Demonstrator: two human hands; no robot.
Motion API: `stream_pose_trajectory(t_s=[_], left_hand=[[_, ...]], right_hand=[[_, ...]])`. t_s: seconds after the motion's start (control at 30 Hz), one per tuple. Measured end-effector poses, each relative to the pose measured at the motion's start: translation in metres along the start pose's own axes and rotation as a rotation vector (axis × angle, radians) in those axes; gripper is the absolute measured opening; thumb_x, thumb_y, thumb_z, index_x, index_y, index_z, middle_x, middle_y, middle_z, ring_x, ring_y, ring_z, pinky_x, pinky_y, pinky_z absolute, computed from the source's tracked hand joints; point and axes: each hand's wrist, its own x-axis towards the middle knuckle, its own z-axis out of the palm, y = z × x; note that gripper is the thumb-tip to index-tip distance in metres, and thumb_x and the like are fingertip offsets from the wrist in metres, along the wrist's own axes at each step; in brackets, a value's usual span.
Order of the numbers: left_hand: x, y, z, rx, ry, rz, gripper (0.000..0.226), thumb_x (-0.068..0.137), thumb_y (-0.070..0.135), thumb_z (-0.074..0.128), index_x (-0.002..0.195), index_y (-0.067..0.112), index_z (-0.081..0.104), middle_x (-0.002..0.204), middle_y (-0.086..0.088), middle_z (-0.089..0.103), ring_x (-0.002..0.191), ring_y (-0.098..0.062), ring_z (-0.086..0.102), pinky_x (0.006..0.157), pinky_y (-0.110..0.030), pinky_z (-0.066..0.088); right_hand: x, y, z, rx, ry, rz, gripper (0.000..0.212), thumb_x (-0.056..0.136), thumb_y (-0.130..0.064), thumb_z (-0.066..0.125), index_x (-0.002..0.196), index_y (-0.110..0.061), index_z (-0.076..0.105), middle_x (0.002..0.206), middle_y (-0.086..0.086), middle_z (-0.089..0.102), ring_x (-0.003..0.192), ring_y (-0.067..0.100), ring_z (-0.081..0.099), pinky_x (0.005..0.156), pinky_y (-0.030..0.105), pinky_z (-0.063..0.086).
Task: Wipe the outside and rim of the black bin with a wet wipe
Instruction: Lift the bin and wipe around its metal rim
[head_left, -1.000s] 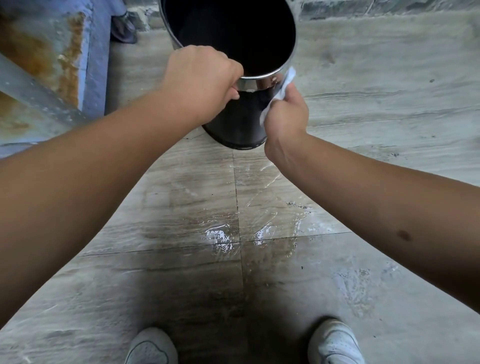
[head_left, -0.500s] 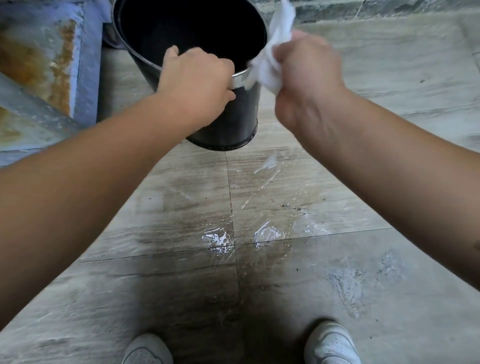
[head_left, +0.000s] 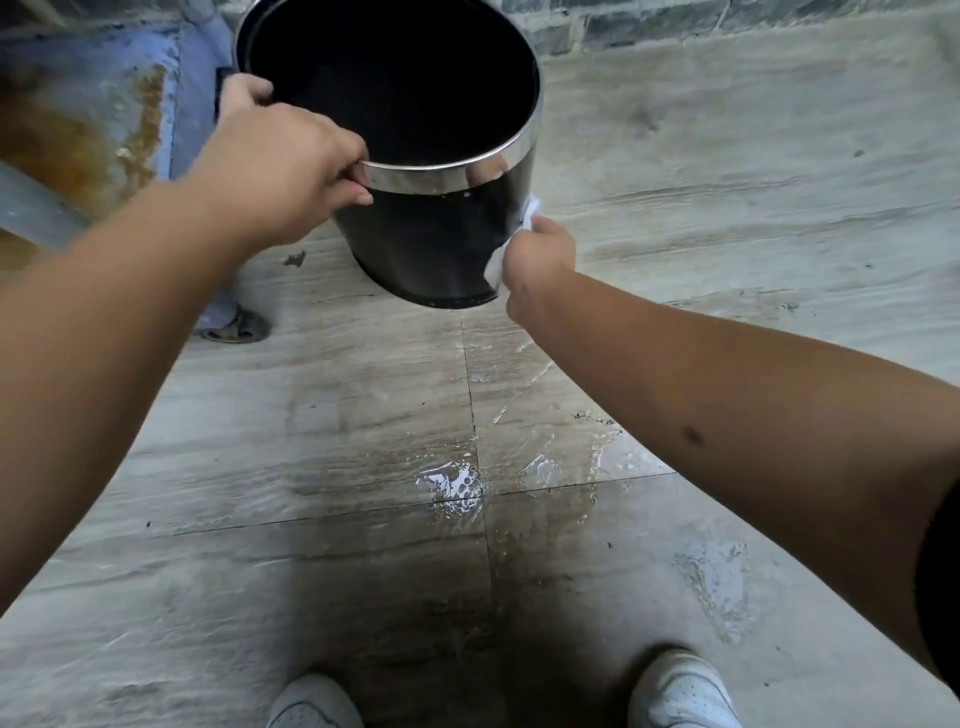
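The black bin (head_left: 431, 244) has a shiny metal rim band (head_left: 447, 174) and is tilted toward me, its dark inside showing. My left hand (head_left: 280, 166) grips the near-left part of the rim, fingers curled over the edge. My right hand (head_left: 537, 254) presses a white wet wipe (head_left: 496, 267) against the bin's lower right outer wall. Most of the wipe is hidden under the hand; a corner pokes out above the fingers.
A blue, rust-stained metal surface (head_left: 104, 119) stands at the left behind the bin. Wet patches (head_left: 457, 483) shine on the grey floor tiles. A dark brick wall base (head_left: 675, 21) runs along the back. My white shoes (head_left: 680, 691) are at the bottom edge.
My right hand dropped from beside the rim, where it held the wipe up, to the bin's lower right side. The bin shifted right and tipped more toward me. My left hand kept its grip.
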Motion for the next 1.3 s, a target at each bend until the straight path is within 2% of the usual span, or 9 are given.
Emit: stream_pose_trajectory(t_s=[0.07, 0.27, 0.5, 0.57, 0.67, 0.77, 0.83, 1.03, 1.3], left_hand=[[-0.001, 0.006, 0.0, -0.012, 0.005, -0.014, 0.018, 0.089, 0.039, 0.058, 0.081, 0.023, 0.06, 0.083, -0.002, 0.067, 0.093, -0.032, 0.062, 0.102, -0.057, 0.022], [0.003, 0.045, 0.003, -0.046, 0.044, -0.093, 0.023, 0.092, 0.036, 0.055, 0.077, 0.018, 0.054, 0.08, -0.001, 0.062, 0.093, -0.033, 0.061, 0.105, -0.056, 0.017], [0.02, 0.085, 0.006, -0.056, 0.058, -0.236, 0.029, 0.095, 0.033, 0.054, 0.073, 0.017, 0.045, 0.061, 0.002, 0.043, 0.083, -0.029, 0.051, 0.107, -0.056, 0.015], [0.023, 0.087, 0.007, -0.074, 0.055, -0.25, 0.026, 0.094, 0.032, 0.055, 0.074, 0.018, 0.046, 0.065, 0.002, 0.046, 0.096, -0.03, 0.052, 0.107, -0.057, 0.013], [0.024, 0.086, 0.005, -0.109, 0.037, -0.262, 0.023, 0.093, 0.028, 0.056, 0.074, 0.019, 0.046, 0.072, 0.001, 0.051, 0.104, -0.029, 0.051, 0.107, -0.057, 0.013], [0.023, 0.086, 0.002, -0.143, 0.006, -0.258, 0.022, 0.092, 0.023, 0.057, 0.073, 0.019, 0.049, 0.073, 0.003, 0.053, 0.107, -0.026, 0.048, 0.108, -0.055, 0.012], [0.021, 0.084, -0.001, -0.155, -0.034, -0.235, 0.021, 0.093, 0.024, 0.057, 0.074, 0.02, 0.051, 0.075, 0.003, 0.055, 0.11, -0.025, 0.047, 0.109, -0.054, 0.011], [0.006, 0.076, -0.005, -0.167, -0.103, -0.143, 0.02, 0.096, 0.032, 0.05, 0.078, 0.023, 0.047, 0.083, 0.004, 0.059, 0.107, -0.024, 0.05, 0.106, -0.053, 0.015], [-0.03, 0.073, -0.02, -0.213, -0.19, -0.034, 0.017, 0.093, 0.04, 0.052, 0.093, 0.026, 0.059, 0.092, 0.008, 0.064, 0.108, -0.016, 0.052, 0.105, -0.045, 0.019]], right_hand=[[-0.004, -0.008, 0.007, 0.02, -0.006, -0.038, 0.054, 0.093, -0.011, 0.045, 0.144, -0.029, 0.044, 0.12, -0.002, 0.059, 0.09, 0.02, 0.058, 0.068, 0.028, 0.052], [-0.009, -0.037, 0.014, 0.098, -0.01, -0.176, 0.046, 0.094, -0.008, 0.047, 0.139, -0.021, 0.053, 0.127, 0.002, 0.065, 0.11, 0.025, 0.064, 0.098, 0.044, 0.052], [-0.034, -0.065, 0.022, 0.063, 0.013, -0.309, 0.055, 0.084, 0.005, 0.047, 0.135, -0.014, 0.056, 0.132, 0.009, 0.064, 0.105, 0.027, 0.068, 0.09, 0.04, 0.057], [-0.038, -0.071, 0.021, 0.029, 0.001, -0.34, 0.052, 0.086, 0.005, 0.045, 0.131, -0.015, 0.06, 0.123, 0.009, 0.069, 0.089, 0.024, 0.069, 0.074, 0.035, 0.059], [-0.051, -0.09, 0.016, 0.063, -0.105, -0.45, 0.047, 0.083, 0.012, 0.04, 0.119, -0.005, 0.066, 0.089, 0.011, 0.066, 0.064, 0.018, 0.055, 0.054, 0.028, 0.041], [-0.071, -0.111, 0.015, 0.177, -0.264, -0.621, 0.029, 0.076, 0.017, 0.038, 0.088, 0.008, 0.062, 0.078, 0.032, 0.059, 0.06, 0.022, 0.049, 0.056, 0.029, 0.037], [-0.078, -0.123, 0.014, 0.331, -0.398, -0.56, 0.026, 0.076, 0.02, 0.037, 0.082, 0.003, 0.055, 0.072, 0.021, 0.052, 0.066, 0.026, 0.046, 0.054, 0.031, 0.04], [-0.076, -0.127, -0.007, 0.337, -0.596, -0.216, 0.016, 0.094, -0.008, 0.048, 0.104, -0.013, 0.059, 0.093, 0.002, 0.063, 0.076, 0.016, 0.058, 0.06, 0.024, 0.042], [-0.074, -0.129, -0.018, 0.127, -0.669, -0.39, 0.032, 0.097, -0.011, 0.051, 0.129, -0.007, 0.054, 0.099, 0.009, 0.053, 0.086, 0.024, 0.052, 0.074, 0.036, 0.047]])
